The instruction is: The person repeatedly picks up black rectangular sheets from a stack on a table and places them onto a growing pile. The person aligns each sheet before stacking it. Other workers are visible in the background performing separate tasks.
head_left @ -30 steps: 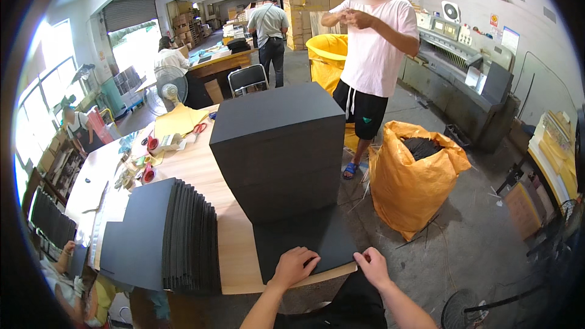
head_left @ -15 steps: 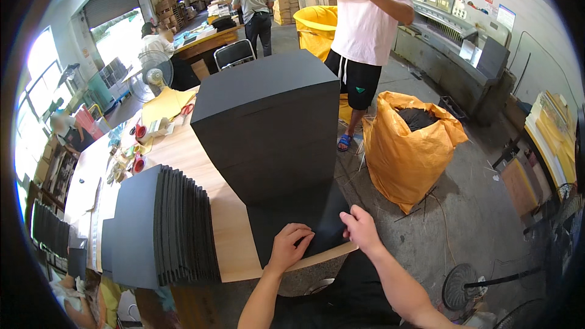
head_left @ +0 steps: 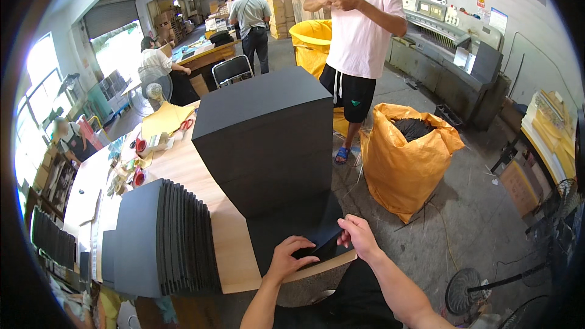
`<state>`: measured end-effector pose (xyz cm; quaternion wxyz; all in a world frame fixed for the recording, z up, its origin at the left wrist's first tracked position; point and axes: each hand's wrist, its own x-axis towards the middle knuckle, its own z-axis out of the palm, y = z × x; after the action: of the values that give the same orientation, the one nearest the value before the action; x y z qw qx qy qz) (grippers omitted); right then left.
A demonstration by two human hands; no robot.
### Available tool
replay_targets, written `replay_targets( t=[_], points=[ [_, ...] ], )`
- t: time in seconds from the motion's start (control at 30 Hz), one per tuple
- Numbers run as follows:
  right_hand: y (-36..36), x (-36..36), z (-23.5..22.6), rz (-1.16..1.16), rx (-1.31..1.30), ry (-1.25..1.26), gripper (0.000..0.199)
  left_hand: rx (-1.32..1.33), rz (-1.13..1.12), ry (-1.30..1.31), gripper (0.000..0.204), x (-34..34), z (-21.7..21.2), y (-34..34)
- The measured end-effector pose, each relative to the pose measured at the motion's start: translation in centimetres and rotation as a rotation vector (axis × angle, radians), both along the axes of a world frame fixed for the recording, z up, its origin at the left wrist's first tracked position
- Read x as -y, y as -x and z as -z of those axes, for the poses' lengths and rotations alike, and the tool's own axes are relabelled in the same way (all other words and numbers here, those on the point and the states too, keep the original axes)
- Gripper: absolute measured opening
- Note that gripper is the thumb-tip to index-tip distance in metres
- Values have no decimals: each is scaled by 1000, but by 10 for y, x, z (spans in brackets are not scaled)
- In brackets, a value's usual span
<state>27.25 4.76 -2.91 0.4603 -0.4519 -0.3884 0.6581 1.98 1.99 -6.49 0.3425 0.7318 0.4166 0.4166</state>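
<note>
Tall foam stack (head_left: pixel 265 140) mid-worktop (head_left: pixel 228 250); fanned sheets (head_left: pixel 164 237) at its left near corner; filled sack (head_left: pixel 405 158) on floor right of worktop.

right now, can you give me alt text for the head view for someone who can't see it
Two bare hands, the left hand and right hand, pinch the near edge of a thin black sheet lying on a wooden table under a tall black stack. Fanned dark sheets lean at left; a full orange sack stands on the floor at right.

Those black sheets (head_left: pixel 286 231) look like matt foam, on a smooth pale wood table (head_left: pixel 228 250); the orange sack (head_left: pixel 405 164) beside the table is crinkly plastic.
</note>
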Motion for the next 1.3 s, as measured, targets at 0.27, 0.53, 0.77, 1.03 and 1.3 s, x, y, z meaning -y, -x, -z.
replay_targets(
  t=[0.27,0.53,0.77,1.03,1.3],
  points=[
    [0,1,-2,-24,226,-109,42,142,-62,171,45,7,-12,-7],
    [3,-4,-9,-25,105,-6,36,-160,-66,-121,37,3,-4,-2],
    [3,-4,-5,-43,67,-31,34,-91,-97,-16,48,6,-8,0],
    [-9,-4,14,-26,90,-4,34,-103,-70,134,47,3,-7,-5],
    [-6,-3,11,-55,168,-30,37,-131,-119,191,45,11,-24,-7]
  ],
)
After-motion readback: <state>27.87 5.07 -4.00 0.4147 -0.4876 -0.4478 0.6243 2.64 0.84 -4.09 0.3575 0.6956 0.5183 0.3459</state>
